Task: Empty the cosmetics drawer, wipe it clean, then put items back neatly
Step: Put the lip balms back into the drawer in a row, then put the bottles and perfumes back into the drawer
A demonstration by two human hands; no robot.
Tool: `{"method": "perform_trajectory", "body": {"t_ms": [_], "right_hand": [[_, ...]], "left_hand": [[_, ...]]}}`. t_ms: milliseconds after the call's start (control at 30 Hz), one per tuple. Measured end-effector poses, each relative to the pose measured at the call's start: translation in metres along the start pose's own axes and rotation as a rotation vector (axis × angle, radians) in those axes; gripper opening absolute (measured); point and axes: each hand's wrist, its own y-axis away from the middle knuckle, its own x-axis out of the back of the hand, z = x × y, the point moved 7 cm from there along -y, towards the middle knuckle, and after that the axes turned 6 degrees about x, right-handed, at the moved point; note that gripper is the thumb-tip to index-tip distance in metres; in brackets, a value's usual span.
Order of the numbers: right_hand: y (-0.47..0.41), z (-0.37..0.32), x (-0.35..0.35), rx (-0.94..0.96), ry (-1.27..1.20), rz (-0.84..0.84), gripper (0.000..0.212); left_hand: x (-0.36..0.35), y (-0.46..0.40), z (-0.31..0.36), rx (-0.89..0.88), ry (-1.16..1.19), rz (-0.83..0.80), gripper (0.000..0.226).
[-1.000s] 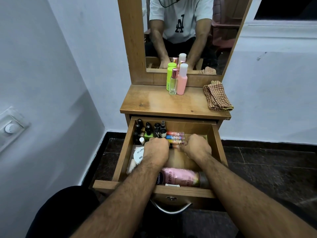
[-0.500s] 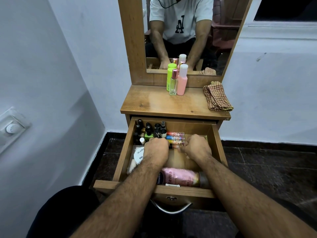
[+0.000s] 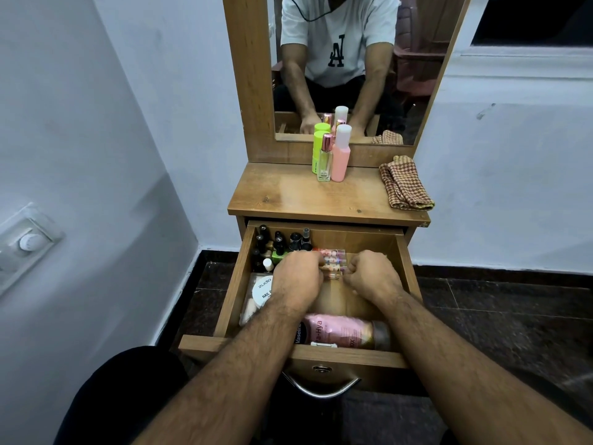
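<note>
1. The open wooden drawer (image 3: 236, 285) of the dressing table is pulled out fully, so that its whole inside is reached from above.
2. The left hand (image 3: 296, 279) and the right hand (image 3: 373, 277) are both lowered into the middle of the drawer, with the fingers curled. They are closed from two sides on the small printed glass tubes (image 3: 333, 256) that lie in a row; probably the tubes are gathered together to be lifted at once (how many are really held cannot be told).
3. The dark nail polish bottles (image 3: 279, 244) are kept upright in the back left corner, and the pink lotion bottle (image 3: 340, 330) is laid on its side against the front wall, since it seems too tall to stand.
4. Three tall bottles, among them the pink plastic bottle with white cap (image 3: 340, 155), are already placed on the tabletop (image 3: 288, 197) near the mirror, so emptying is judged to be at its beginning.
5. The checked folded cloth (image 3: 404, 184) is left at the right edge of the tabletop, ready for wiping.
</note>
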Motion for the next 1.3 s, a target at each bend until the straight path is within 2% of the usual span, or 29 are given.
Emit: {"method": "perform_trajectory", "body": {"t_ms": [267,467,800,933,1100,1167,1300], "right_hand": [[0.015,-0.016,0.05,0.115,-0.061,0.136,0.019],[0.009,-0.03,0.095,0.209,-0.255,0.344,0.013],[-0.057,-0.045,0.137,0.185,-0.384,0.521,0.028],[-0.083,-0.054,0.143,0.201,-0.411,0.516,0.042],[-0.105,-0.057,0.134,0.208,-0.419,0.466,0.046],[-0.11,-0.056,0.129,0.199,-0.419,0.432,0.048],[-0.116,-0.053,0.121,0.209,-0.379,0.383,0.05]], "left_hand": [[0.026,0.002,0.01,-0.052,0.249,0.092,0.024],[0.064,-0.017,0.008,0.036,0.527,0.223,0.025],[0.095,-0.102,0.01,0.062,0.634,0.313,0.027],[0.092,-0.132,0.008,0.093,0.664,0.298,0.034],[0.089,-0.154,0.006,0.098,0.705,0.33,0.031],[0.09,-0.166,0.003,0.102,0.758,0.32,0.04],[0.091,-0.188,0.01,0.016,0.817,0.185,0.064]]}}
